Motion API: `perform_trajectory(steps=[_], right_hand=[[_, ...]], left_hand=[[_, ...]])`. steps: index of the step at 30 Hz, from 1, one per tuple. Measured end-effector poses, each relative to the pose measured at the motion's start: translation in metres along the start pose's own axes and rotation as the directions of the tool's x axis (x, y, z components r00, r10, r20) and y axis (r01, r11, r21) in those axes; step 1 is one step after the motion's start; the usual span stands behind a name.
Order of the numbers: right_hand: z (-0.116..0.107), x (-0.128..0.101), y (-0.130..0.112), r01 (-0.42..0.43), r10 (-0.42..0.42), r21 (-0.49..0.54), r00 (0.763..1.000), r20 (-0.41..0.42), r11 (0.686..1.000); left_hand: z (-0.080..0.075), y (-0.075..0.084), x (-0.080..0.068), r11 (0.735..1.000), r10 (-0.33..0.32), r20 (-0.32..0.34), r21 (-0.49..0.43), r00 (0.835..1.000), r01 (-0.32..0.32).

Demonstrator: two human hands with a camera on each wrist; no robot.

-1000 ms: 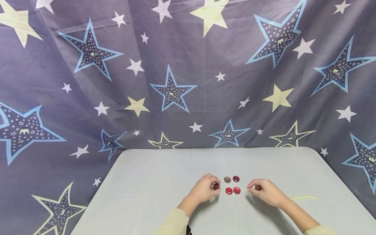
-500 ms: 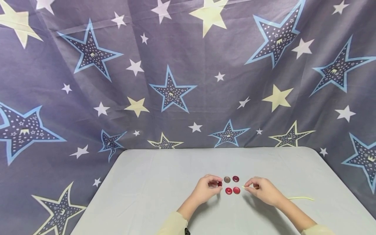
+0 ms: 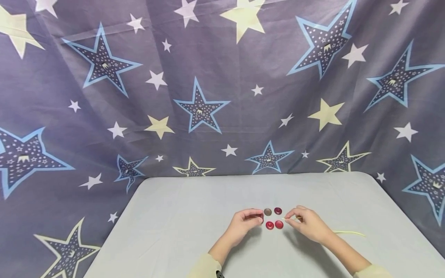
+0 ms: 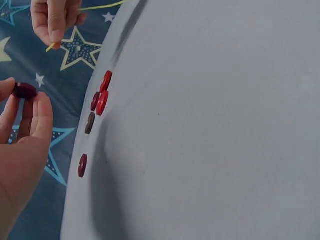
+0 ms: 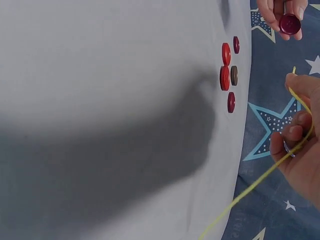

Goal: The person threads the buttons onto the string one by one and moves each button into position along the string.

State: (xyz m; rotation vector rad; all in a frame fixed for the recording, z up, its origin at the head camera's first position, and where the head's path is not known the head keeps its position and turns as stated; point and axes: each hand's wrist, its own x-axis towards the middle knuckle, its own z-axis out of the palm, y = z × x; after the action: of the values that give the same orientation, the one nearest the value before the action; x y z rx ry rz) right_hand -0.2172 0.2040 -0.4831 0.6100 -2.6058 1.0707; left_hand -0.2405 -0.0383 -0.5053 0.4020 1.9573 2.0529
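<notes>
- Pinching dark red button [image 4: 24, 90] in left hand [image 3: 242, 224], raised above table [image 3: 194, 208]; could slip from so slight a hold.
- Pinching yellow cord [image 5: 255, 184] near its tip [image 5: 294, 70] in right hand [image 3: 310, 223]; might miss the button through bending.
- Could nudge loose buttons [image 3: 269, 225] between both hands by dipping low.

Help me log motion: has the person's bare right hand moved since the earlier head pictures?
Yes: the right hand moved left in the head view, toward the unmoved rightmost bright red round button.
</notes>
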Motion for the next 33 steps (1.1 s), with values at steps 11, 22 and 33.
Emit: perform_trajectory(steps=[11,22,33], right_hand=[[0.004,0.004,-0.010,0.037,-0.037,0.008,0.999,-0.019,0.999],[0.009,0.006,-0.018,0.065,-0.065,0.036,0.998,-0.016,0.997],[0.014,0.008,-0.021,0.099,-0.100,0.046,0.995,0.015,0.994]], left_hand=[[0.001,-0.003,0.001,0.965,-0.046,0.065,-0.256,0.997,0.061],[0.006,-0.005,-0.001,0.970,-0.064,0.075,-0.231,0.995,0.080],[0.014,-0.001,-0.001,0.984,-0.021,0.063,-0.176,0.998,0.032]])
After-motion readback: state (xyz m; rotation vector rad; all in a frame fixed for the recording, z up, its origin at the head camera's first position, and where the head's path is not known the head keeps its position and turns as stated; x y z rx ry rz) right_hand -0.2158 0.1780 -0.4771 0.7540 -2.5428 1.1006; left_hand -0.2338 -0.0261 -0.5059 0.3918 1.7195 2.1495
